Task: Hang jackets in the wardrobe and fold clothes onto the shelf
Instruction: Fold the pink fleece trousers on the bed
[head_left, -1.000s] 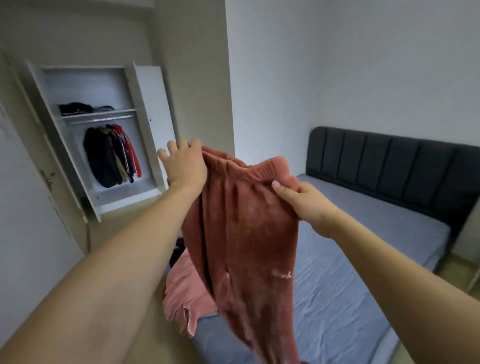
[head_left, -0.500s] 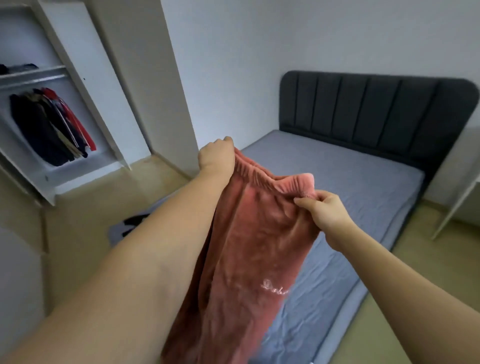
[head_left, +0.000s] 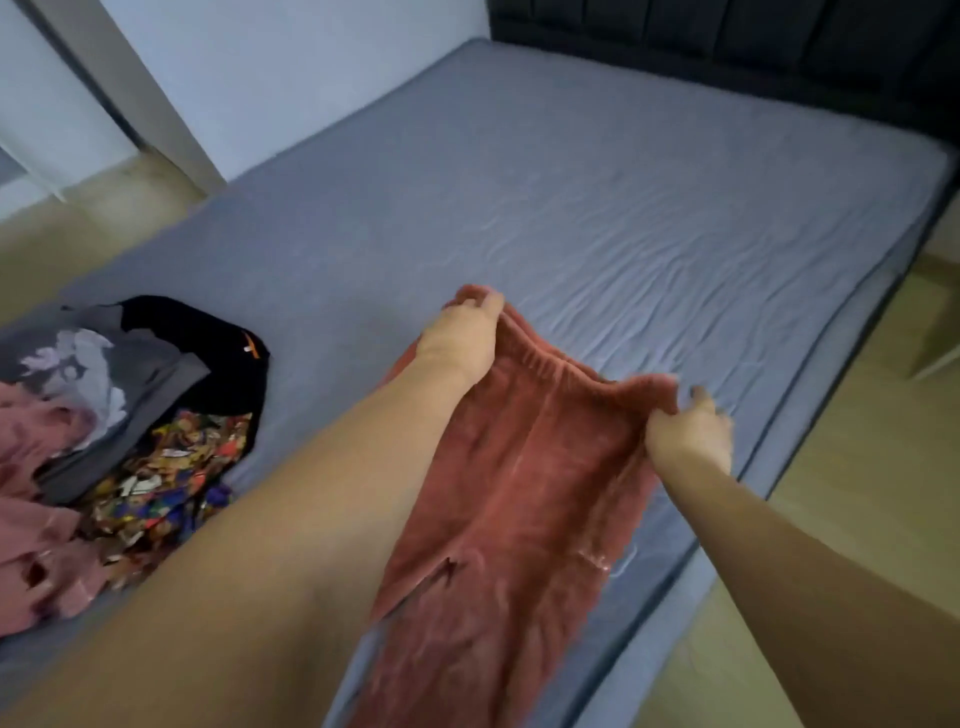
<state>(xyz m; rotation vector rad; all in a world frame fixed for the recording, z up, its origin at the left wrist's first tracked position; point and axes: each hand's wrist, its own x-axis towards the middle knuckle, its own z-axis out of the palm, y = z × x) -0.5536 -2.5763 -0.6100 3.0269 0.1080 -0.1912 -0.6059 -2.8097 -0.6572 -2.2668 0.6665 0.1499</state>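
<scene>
Head view, left hand (head_left: 460, 332): I saw its fingers curled over one end of the waistband, pinching it.
Right hand (head_left: 691, 431): blurred, but it gripped the other end of the waistband, fingers closed on the cloth.
Rust-red trousers (head_left: 519, 493): held stretched between my two hands, legs trailing toward me across the bed's near edge.
Bed (head_left: 597, 171): grey-blue sheet, creased; dark padded headboard (head_left: 727, 36) at the far end.
Clothes pile (head_left: 130, 431): lay on the bed's left side, well apart from the trousers; grey printed top, black garment, bright patterned piece, pink fabric.
Floor (head_left: 857, 493): pale wood on both sides.
</scene>
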